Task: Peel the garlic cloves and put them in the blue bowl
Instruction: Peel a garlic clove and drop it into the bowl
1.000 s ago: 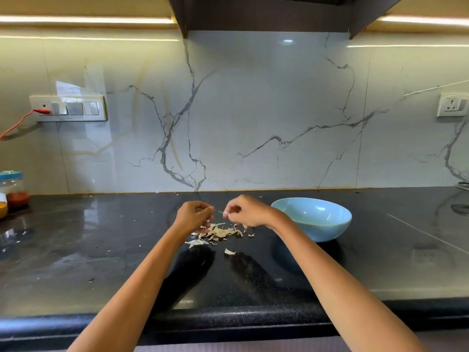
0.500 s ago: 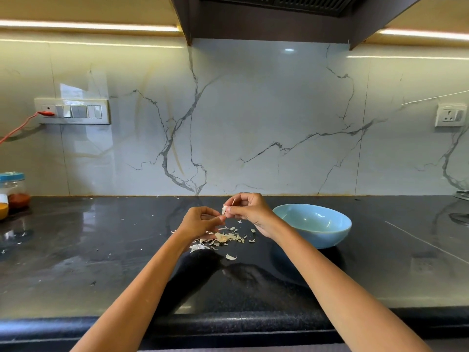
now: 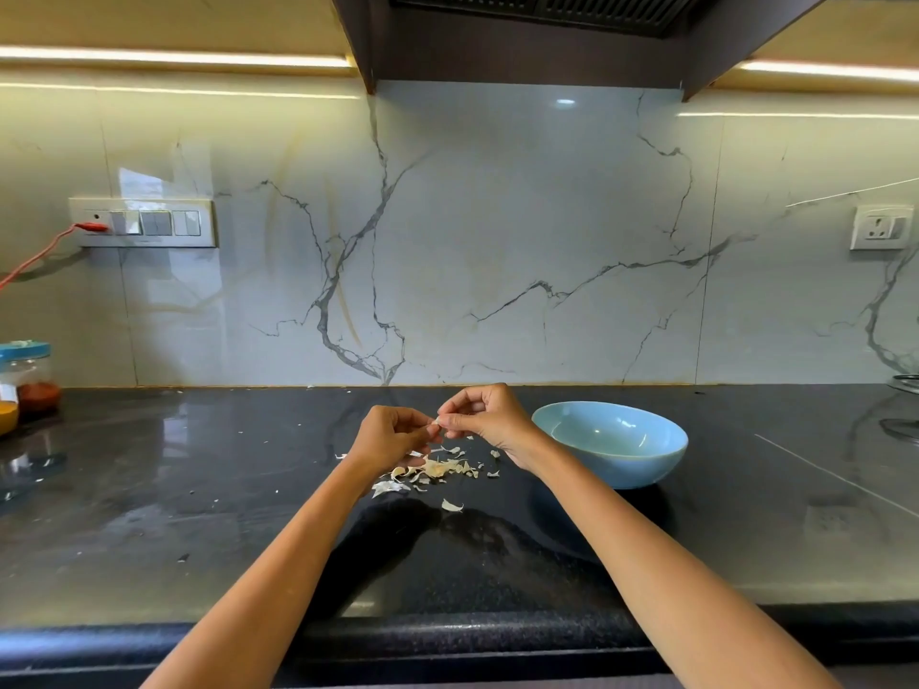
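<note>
Both hands pinch one tiny garlic clove — left hand, right hand — above the peels, beside the blue bowl.

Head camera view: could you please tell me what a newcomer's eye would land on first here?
First, the two hands meeting mid-counter: the left hand and right hand pinch a small garlic clove between their fingers. Just below them, pale garlic skins lie scattered on the glossy black counter. The blue bowl sits right of the hands; no cloves are visible inside.
</note>
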